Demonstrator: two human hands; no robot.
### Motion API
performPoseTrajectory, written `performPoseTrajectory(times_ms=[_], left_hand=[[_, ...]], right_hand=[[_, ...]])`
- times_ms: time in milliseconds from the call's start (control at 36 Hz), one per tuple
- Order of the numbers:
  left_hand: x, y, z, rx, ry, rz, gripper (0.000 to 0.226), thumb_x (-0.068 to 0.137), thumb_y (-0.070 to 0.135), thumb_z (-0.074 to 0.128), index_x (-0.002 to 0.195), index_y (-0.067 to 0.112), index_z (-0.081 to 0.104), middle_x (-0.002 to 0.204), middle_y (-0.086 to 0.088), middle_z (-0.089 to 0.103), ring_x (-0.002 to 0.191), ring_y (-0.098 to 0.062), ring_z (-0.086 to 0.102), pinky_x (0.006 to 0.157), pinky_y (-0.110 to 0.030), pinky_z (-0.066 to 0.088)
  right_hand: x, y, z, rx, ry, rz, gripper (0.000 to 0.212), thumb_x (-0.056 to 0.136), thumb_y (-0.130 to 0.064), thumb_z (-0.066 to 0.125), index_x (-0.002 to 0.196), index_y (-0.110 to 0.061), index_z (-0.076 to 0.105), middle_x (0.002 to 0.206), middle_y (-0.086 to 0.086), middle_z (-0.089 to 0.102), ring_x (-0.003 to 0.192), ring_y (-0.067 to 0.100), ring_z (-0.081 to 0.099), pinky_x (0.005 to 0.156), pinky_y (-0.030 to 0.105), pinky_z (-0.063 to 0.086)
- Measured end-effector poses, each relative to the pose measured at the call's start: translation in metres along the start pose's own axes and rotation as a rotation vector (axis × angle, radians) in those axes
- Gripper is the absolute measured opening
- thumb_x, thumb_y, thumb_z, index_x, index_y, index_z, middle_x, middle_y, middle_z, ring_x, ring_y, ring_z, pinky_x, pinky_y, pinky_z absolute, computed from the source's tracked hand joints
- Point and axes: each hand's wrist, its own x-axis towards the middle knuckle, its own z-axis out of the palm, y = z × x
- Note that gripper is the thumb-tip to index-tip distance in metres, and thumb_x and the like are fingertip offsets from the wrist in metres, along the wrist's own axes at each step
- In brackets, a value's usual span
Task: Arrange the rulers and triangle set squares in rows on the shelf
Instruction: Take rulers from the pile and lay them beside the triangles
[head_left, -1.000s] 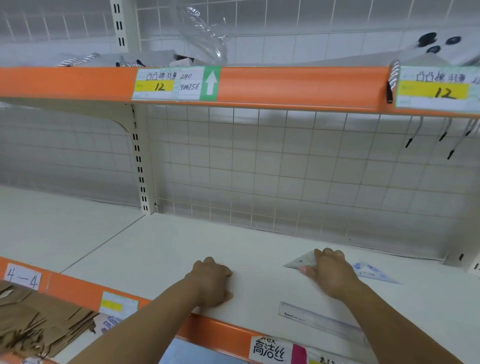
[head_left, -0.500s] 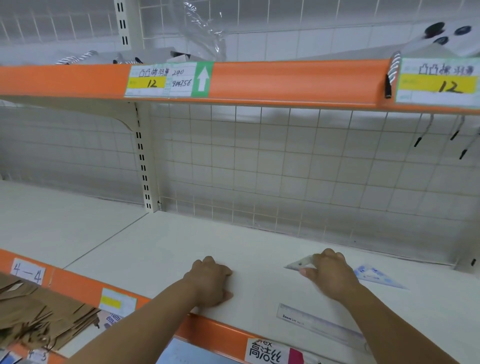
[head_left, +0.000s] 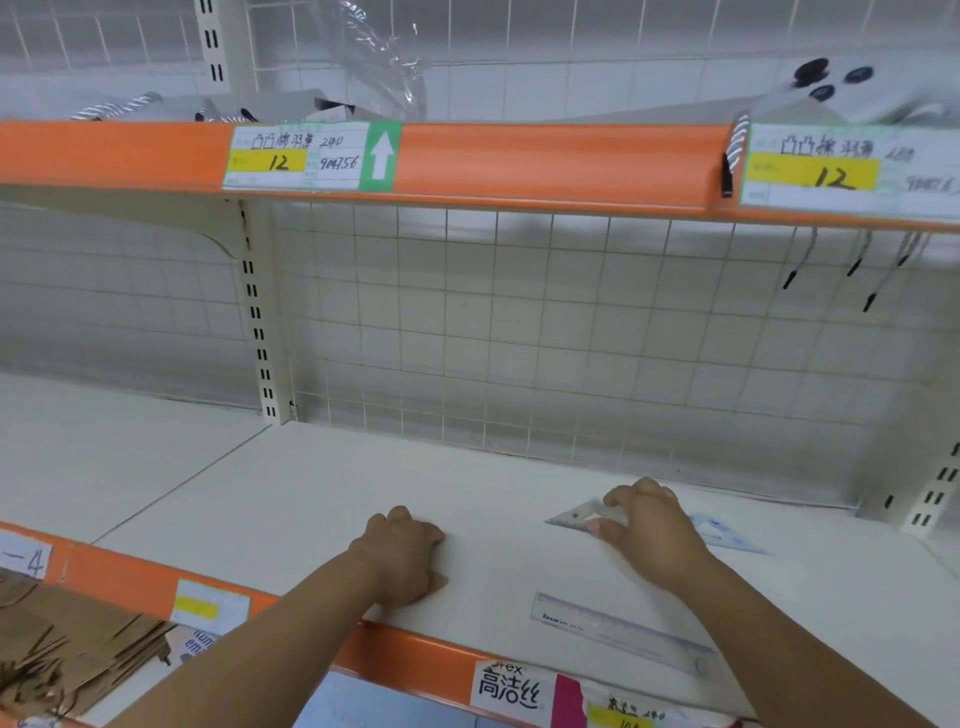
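Cream-white metal shelf board (head_left: 322, 499) fills the middle of the view, backed at the far side by a white wire grid panel (head_left: 519, 322). Above it runs the orange front strip of the upper shelf (head_left: 545, 156), which carries a white and yellow price label with a green arrow (head_left: 296, 156). A matching orange strip (head_left: 119, 577) edges the near side of the working shelf, and a white label printed with black characters (head_left: 511, 688) sits on it at the near right. Brown paper bags (head_left: 67, 639) lie in a stack on the level below, at the near left.

Both bare forearms reach in from the near edge. The left hand (head_left: 402, 556) rests knuckles-up on the shelf board close to the front edge, its fingers curled under into a loose fist with nothing in it. The right hand (head_left: 649, 535) is farther in and to the right, wrist low, fingers bent. It pinches a clear plastic triangle set square (head_left: 576, 517) between thumb and fingertips, and the pointed tip of that piece juts out to the left. Whether the tip touches the board cannot be told.

Just right of that hand, a second clear set square with blue print (head_left: 724, 535) lies flat on the board. A long clear straight ruler (head_left: 618, 629) lies flat near the front edge, slanting toward the near right, beside the right forearm.
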Motion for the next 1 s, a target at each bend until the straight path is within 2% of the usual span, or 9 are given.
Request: performPoseTrajectory(times_ms=[56,111,250,333,528,694,806,917,1000], left_hand=[[0.002,0.001,0.0,0.007,0.001,-0.001,0.057,0.091,0.047,0.052,0.144,0.031,0.037,0.139,-0.009,0.034,0.13,-0.031,0.033,0.11,-0.04,0.033],[0.004,0.003,0.002,0.016,0.004,0.009,0.056,0.09,0.048,0.052,0.141,0.03,0.039,0.137,-0.01,0.036,0.13,-0.03,0.034,0.11,-0.04,0.033],[0.007,0.013,0.002,0.021,-0.003,0.03,0.056,0.091,0.047,0.052,0.143,0.029,0.038,0.139,-0.01,0.035,0.13,-0.03,0.035,0.11,-0.039,0.032],[0.005,0.019,0.001,0.034,-0.011,0.053,0.058,0.092,0.045,0.052,0.145,0.028,0.035,0.141,-0.01,0.033,0.131,-0.03,0.034,0.111,-0.037,0.032],[0.001,0.025,0.0,0.054,-0.019,0.077,0.059,0.093,0.045,0.051,0.147,0.029,0.032,0.143,-0.011,0.032,0.132,-0.03,0.033,0.112,-0.036,0.03],[-0.008,0.024,-0.004,0.044,-0.025,0.108,0.059,0.094,0.045,0.05,0.147,0.028,0.031,0.145,-0.01,0.03,0.135,-0.028,0.031,0.111,-0.031,0.027],[-0.009,0.017,-0.003,0.019,-0.034,0.095,0.062,0.091,0.047,0.053,0.147,0.03,0.032,0.145,-0.008,0.03,0.134,-0.029,0.032,0.112,-0.034,0.03],[-0.012,0.012,-0.005,0.015,-0.039,0.097,0.061,0.091,0.046,0.053,0.147,0.03,0.032,0.145,-0.008,0.031,0.134,-0.028,0.032,0.111,-0.032,0.031],[-0.015,0.011,-0.006,0.011,-0.04,0.095,0.062,0.091,0.045,0.054,0.147,0.03,0.032,0.145,-0.007,0.03,0.134,-0.028,0.032,0.11,-0.033,0.032]], right_hand=[[-0.007,0.003,-0.006,0.076,-0.006,-0.021,0.014,0.089,-0.041,0.059,0.092,-0.027,0.063,0.094,-0.004,0.046,0.101,0.018,0.047,0.081,0.028,0.039],[-0.017,0.002,-0.014,0.126,-0.032,-0.041,0.024,0.086,-0.035,0.063,0.066,-0.029,0.053,0.083,-0.005,0.046,0.088,0.017,0.049,0.072,0.024,0.037],[-0.046,0.0,-0.026,0.161,-0.182,-0.115,0.033,0.08,-0.029,0.064,0.05,-0.035,0.053,0.082,-0.006,0.053,0.082,0.014,0.055,0.08,0.029,0.048],[-0.06,0.002,-0.029,0.172,-0.273,-0.1,0.021,0.07,-0.045,0.07,0.055,-0.042,0.055,0.077,-0.014,0.054,0.08,0.007,0.06,0.077,0.029,0.053],[-0.078,0.003,-0.027,-0.039,-0.359,-0.147,0.029,0.076,-0.041,0.075,0.099,-0.032,0.06,0.086,-0.018,0.046,0.077,0.0,0.044,0.07,0.016,0.038],[-0.077,0.002,-0.024,-0.062,-0.324,-0.145,0.006,0.086,-0.02,0.062,0.087,-0.025,0.065,0.084,-0.016,0.054,0.082,0.007,0.053,0.077,0.018,0.044],[-0.075,-0.004,-0.021,-0.158,-0.298,-0.18,0.019,0.086,-0.016,0.05,0.082,-0.006,0.066,0.096,0.009,0.065,0.082,0.021,0.058,0.077,0.029,0.046],[-0.075,-0.013,-0.025,-0.203,-0.364,-0.2,0.02,0.083,-0.038,0.064,0.093,-0.021,0.067,0.101,-0.005,0.062,0.093,0.014,0.058,0.082,0.029,0.048],[-0.073,-0.017,-0.024,-0.218,-0.402,-0.202,0.017,0.084,-0.033,0.063,0.099,-0.025,0.062,0.099,-0.007,0.054,0.092,0.014,0.053,0.08,0.026,0.045]])
